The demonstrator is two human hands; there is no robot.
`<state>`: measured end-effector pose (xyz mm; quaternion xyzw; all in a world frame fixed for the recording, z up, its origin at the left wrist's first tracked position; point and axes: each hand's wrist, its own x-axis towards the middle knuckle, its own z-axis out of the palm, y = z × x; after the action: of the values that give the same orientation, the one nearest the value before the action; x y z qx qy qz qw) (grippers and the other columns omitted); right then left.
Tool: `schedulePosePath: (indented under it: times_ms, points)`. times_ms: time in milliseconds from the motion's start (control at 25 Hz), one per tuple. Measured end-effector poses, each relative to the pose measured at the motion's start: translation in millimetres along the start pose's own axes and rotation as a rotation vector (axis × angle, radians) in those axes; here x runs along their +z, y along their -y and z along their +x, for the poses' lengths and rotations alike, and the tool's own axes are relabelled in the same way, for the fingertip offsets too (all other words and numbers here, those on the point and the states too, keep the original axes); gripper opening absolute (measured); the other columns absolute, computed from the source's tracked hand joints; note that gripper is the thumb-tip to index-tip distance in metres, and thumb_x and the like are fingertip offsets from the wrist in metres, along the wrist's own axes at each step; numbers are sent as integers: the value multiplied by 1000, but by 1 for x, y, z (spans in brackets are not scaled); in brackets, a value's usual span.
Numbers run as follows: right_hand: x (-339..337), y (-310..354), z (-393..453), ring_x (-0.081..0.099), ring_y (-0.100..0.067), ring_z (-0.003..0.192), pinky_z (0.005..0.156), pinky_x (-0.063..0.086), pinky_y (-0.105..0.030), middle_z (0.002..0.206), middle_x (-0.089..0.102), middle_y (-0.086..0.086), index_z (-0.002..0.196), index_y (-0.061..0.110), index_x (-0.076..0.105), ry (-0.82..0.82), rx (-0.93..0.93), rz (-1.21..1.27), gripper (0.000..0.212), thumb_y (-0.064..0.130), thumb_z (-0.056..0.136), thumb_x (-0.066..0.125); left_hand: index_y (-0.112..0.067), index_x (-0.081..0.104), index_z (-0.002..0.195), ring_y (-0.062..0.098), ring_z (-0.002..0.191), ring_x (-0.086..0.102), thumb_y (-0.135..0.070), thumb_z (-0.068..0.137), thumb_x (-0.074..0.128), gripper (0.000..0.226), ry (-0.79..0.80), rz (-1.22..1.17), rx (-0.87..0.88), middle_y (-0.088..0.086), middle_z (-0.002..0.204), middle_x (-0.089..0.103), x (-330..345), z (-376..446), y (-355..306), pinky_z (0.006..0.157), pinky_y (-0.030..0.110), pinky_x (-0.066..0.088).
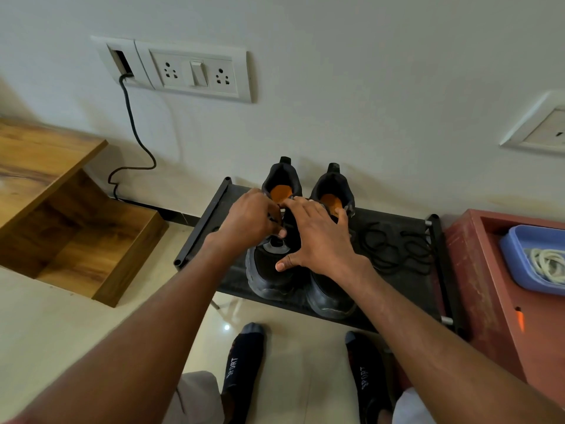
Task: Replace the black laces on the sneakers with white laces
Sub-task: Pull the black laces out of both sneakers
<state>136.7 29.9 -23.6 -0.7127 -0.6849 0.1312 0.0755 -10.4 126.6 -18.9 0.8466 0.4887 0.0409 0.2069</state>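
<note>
Left hand (249, 220) pinching a black lace (273, 218) on the left sneaker (269, 270); right hand (318, 237) spread flat over both sneakers. Removed black lace (394, 249) loose on the shoe rack (397, 304); white laces (548, 261) in a blue tray (513, 255) well right.

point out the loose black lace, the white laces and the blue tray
loose black lace (394, 250), head view, on the middle of its coils on the rack
white laces (547, 264), head view, on the bundle's middle
blue tray (513, 258), head view, on its left rim
</note>
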Motion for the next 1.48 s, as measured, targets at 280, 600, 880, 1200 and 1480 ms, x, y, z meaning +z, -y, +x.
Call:
schedulePosePath:
  times_ms: [280,600,880,1200,1480]
  points:
    - [1,2,2,12,-21,161,121,6,-71,173,14,7,163,35,14,12,1,-2,129,70,63,87,-16,66,88,17,78,68,-41,102,63,28,47,-1082,-600,2,76,70,-28,-13,1,71,33,45]
    - [4,1,1,13,-22,160,120,5,-72,172,16,6,163,34,16,-4,2,20,129,67,62,89,-16,70,83,31,80,67,-33,88,77,19,-133,-95,-317,7,85,70,-5,-7,-21,76,42,57]
    - [2,1,-5,5,-23,162,123,1,-67,175,8,5,164,36,8,39,36,64,129,65,67,88,-5,56,90,24,57,60,-14,105,49,19,-341,-1304,-624,12,71,64,-24,0,-38,50,32,41]
    - [1,2,-1,7,-24,162,122,5,-69,175,10,5,163,37,10,40,18,61,130,63,64,90,-14,71,79,27,85,70,-17,82,82,11,-23,-35,-219,4,81,71,-10,-11,-8,70,38,55]
    - [1,1,2,10,-25,161,122,5,-70,174,12,6,161,39,12,49,14,64,125,63,65,90,-11,56,104,23,76,72,-26,108,56,16,-521,-1253,-259,4,80,75,-56,-11,-10,71,33,55]
